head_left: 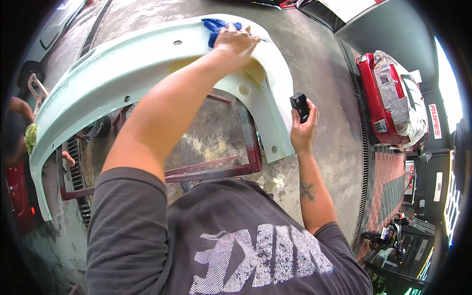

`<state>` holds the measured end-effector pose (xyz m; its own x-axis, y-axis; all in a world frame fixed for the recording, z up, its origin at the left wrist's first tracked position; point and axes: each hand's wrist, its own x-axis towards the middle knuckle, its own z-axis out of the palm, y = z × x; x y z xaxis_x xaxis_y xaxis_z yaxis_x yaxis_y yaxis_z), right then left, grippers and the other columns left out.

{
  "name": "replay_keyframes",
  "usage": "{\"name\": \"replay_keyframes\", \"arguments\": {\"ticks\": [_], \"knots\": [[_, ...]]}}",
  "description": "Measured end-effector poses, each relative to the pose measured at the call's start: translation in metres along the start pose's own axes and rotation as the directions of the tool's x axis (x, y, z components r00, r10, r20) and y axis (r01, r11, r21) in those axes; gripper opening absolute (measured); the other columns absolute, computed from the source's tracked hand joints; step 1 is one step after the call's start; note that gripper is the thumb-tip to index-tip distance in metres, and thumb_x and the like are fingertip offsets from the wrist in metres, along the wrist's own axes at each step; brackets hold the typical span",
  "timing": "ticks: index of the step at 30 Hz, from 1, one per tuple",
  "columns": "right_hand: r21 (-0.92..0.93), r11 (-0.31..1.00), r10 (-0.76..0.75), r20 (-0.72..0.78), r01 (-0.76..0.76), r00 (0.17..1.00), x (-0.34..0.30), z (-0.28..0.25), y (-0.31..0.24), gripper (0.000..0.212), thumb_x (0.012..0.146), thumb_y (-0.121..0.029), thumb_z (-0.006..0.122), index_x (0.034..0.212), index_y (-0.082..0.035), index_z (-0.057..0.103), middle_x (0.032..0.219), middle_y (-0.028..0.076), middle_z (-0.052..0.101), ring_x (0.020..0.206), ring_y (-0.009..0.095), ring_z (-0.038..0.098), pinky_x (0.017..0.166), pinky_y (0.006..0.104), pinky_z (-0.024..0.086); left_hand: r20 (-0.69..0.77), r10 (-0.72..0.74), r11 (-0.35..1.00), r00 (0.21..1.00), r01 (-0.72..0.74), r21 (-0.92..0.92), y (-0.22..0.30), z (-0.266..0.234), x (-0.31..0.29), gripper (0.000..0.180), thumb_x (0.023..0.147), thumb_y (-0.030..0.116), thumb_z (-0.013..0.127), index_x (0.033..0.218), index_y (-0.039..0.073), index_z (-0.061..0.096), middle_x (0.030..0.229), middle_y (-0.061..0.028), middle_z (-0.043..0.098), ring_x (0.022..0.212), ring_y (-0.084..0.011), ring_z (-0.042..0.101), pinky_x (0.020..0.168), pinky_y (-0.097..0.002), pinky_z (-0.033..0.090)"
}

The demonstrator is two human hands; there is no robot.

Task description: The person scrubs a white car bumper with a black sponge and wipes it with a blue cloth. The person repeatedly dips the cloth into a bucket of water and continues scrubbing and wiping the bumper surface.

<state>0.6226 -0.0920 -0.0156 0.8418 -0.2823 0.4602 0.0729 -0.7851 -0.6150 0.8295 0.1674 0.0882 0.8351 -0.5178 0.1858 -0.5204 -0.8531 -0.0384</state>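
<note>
A large pale mint-white car bumper (pixel 142 64) curves across the view, resting on a dark red metal stand (pixel 211 173). My left hand (pixel 237 45) reaches over to its far side and presses a crumpled blue cloth (pixel 212 30) on the surface, with some fingers spread past the cloth's edge. Near the bumper's right end, my right hand (pixel 305 129) grips a small black rectangular block (pixel 299 106) upright, apart from the panel. Yellowish patches show on the bumper beneath and beside my left wrist.
At the far left, another person's hand (pixel 68 158) and arm show by the bumper's end, near a green cloth (pixel 31 137). A red car (pixel 371 98) partly covered with paper stands at right, beyond a floor drain grate (pixel 361 123). A motorcycle (pixel 391 236) is parked lower right.
</note>
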Motion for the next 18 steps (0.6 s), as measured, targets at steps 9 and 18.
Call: {"name": "replay_keyframes", "arguments": {"ticks": [9,18], "knots": [[0.039,0.999,-0.031,0.011,0.031,0.999,-0.003,0.003,0.019,0.054,0.105,-0.019,0.081,0.151,-0.002,0.060,0.139,0.022,0.067,0.126,0.041,0.066,0.110,0.0495,0.053,0.027,-0.190,0.981,0.981,0.188,0.055,-0.102,-0.008,-0.087,0.088,0.077,0.038,0.100,0.155,0.032,0.061,0.173,-0.0093,0.053,0.146,-0.0374,0.065,0.120,-0.0511,0.056],[0.057,0.998,0.013,0.084,-0.017,0.996,-0.001,0.001,0.017,0.053,0.108,-0.028,0.079,0.153,-0.007,0.060,0.139,0.018,0.066,0.128,0.037,0.065,0.110,0.0492,0.053,0.041,-0.291,0.946,0.956,0.281,0.164,-0.169,-0.036,-0.160,0.077,0.081,0.043,0.096,0.153,0.035,0.069,0.179,-0.0038,0.048,0.166,-0.0334,0.045,0.137,-0.0629,0.034]]}}
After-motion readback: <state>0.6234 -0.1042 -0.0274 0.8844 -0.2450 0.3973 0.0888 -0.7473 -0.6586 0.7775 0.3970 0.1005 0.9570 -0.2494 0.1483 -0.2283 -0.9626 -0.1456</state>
